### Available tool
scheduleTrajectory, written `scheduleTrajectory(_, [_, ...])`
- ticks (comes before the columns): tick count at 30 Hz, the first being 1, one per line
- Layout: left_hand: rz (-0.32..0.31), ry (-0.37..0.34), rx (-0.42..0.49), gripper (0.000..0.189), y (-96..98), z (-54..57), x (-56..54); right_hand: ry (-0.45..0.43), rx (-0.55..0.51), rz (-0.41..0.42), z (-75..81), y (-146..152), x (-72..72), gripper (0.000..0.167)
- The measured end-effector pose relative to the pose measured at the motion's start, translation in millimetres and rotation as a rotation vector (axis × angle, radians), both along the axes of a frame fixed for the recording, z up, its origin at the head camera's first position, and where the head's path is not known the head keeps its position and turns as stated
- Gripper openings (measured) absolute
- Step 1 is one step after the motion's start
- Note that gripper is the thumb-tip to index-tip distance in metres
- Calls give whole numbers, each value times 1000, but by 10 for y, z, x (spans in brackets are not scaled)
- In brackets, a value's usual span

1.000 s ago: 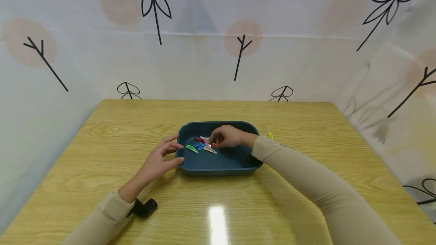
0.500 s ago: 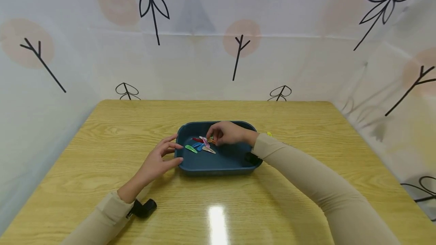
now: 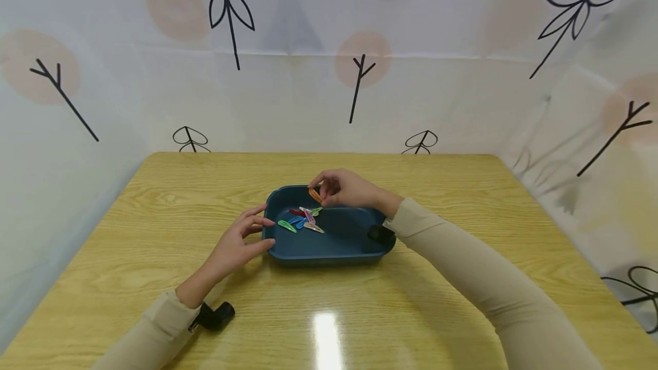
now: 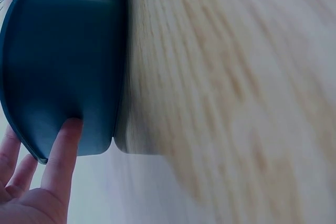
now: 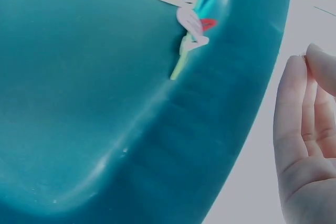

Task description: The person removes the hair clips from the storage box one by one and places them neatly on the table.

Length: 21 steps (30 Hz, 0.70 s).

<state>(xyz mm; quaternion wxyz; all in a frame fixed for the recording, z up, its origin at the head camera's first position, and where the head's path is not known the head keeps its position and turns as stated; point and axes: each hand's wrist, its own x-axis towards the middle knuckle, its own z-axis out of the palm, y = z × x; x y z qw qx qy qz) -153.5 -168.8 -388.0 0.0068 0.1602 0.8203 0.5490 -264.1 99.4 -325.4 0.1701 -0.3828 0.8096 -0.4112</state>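
Observation:
A dark blue plastic tray point(image 3: 329, 257) stands on the wooden table. My left hand point(image 3: 239, 244) touches its left end with relaxed fingers; in the left wrist view the tip of one finger point(image 4: 64, 150) rests against the tray's outer wall point(image 4: 63, 56). Above the tray's back rim my right hand point(image 3: 352, 188) pinches an orange snap hair clip point(image 3: 316, 194) between thumb and fingertips. Several hair clips lie in the tray's left half: a green one point(image 3: 287, 226), a blue one point(image 3: 300, 224), a beige one point(image 3: 314, 227), a pink one point(image 5: 190, 22), a red one point(image 3: 296, 212) and a yellow-green one point(image 5: 180, 61).
A black wrist camera point(image 3: 218, 317) sits on the left wrist over the table point(image 3: 267, 324). Another black wrist camera point(image 3: 379, 234) hangs at the right cuff, over the tray's right end. A patterned cloth point(image 3: 288, 96) hangs behind the table.
My right hand has lifted the orange hair clip from the pile, up and back to the tray's far rim. The left hand stays put. A yellow piece behind the right forearm is now out of sight.

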Motion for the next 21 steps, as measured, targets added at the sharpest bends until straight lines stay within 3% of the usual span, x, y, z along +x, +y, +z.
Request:
scheduleTrajectory(14, [6, -3, -7, 32, 3, 3, 4, 4, -91, -178, 165, 112, 106, 39])
scheduleTrajectory(21, [5, -12, -14, 32, -1, 18, 9, -66, -179, -282, 256, 169, 169, 38])
